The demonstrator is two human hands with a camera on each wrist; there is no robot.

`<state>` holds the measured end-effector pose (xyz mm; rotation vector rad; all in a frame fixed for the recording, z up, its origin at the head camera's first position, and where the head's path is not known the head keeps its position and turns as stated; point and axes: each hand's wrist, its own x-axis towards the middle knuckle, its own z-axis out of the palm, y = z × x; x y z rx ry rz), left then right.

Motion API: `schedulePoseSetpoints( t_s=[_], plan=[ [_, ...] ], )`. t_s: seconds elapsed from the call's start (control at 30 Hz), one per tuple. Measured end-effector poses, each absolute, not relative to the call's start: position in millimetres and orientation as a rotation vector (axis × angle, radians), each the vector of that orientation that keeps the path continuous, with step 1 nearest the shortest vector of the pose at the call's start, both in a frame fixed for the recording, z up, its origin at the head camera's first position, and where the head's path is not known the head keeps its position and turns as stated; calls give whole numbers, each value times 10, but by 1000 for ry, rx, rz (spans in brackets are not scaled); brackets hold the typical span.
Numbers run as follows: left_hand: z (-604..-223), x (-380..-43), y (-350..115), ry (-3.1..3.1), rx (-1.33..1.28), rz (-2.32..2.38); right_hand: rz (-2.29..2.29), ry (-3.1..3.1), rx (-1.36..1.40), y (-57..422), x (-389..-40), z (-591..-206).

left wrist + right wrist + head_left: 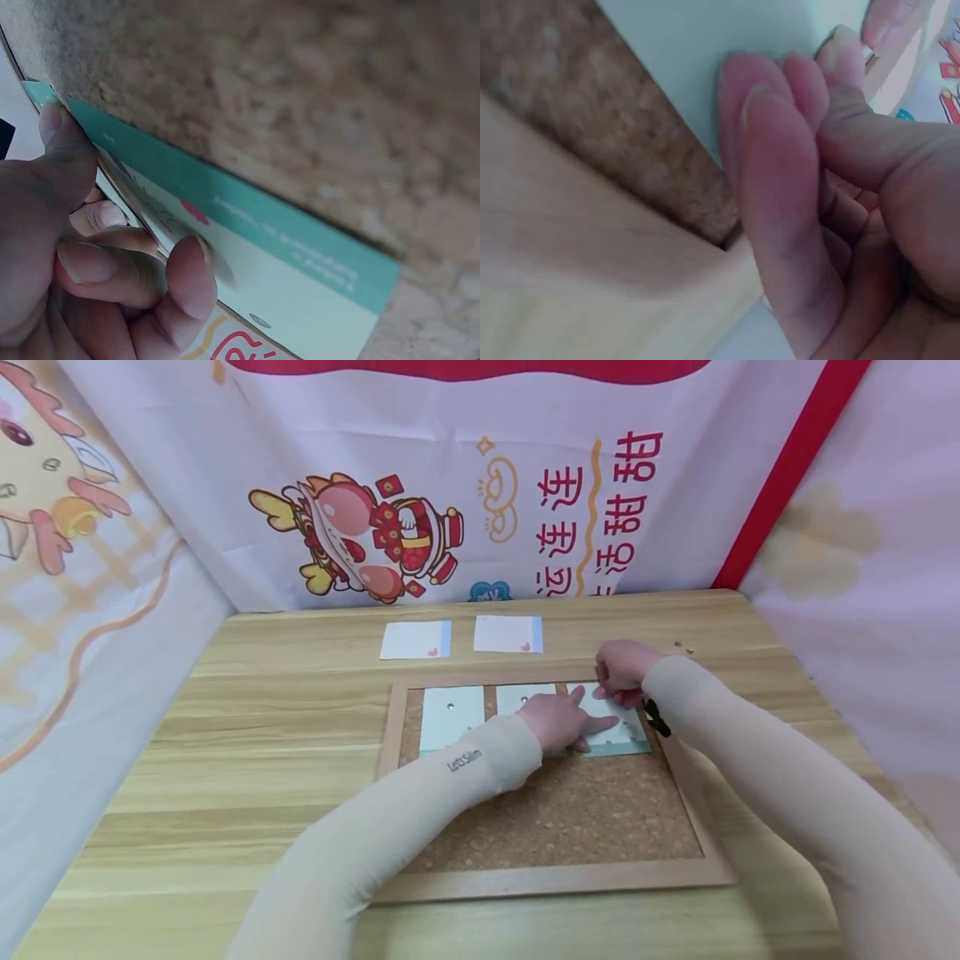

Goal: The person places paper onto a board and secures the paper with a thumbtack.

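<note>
Resting across the right-hand note (pixel 633 737), the left hand (pixel 557 723) has its fingers spread wide, with that note at the top right of the corkboard (pixel 570 818)! And at its upper part, the right hand (pixel 626 670) has thumb and fingers bunched close; anything between them, I cannot tell! The middle note (pixel 512 698) and left note (pixel 453 727) line up alongside, two white cards (pixel 416 640) lie beyond the frame (pixel 547 882), small metallic bits (pixel 690 651) sit out right on the table (pixel 225 760)

The cards (pixel 452 720) look like smooth paper, the board (pixel 555 818) rough cork, its frame (pixel 555 882) matt wood.
</note>
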<state>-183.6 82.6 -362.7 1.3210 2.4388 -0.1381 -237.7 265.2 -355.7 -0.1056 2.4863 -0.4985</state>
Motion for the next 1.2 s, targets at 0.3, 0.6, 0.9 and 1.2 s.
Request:
schedulePoseSetpoints(
  t_s=[0.3,0.6,0.9,1.2],
  plan=[
    [-3657,-1821,851,2422,1225,-116,-644,2567,-134,2952,-2268,-3293],
    [-3655,-1815,829,2413,1224,-25,-676,2618,51,3325,-2079,-3298],
    [-3653,-1807,809,2402,1221,25,-624,2454,151,3343,-2041,-3528],
    [-3611,-1784,766,2501,1330,4,-577,2431,139,3266,-2106,-3533]
  ],
)
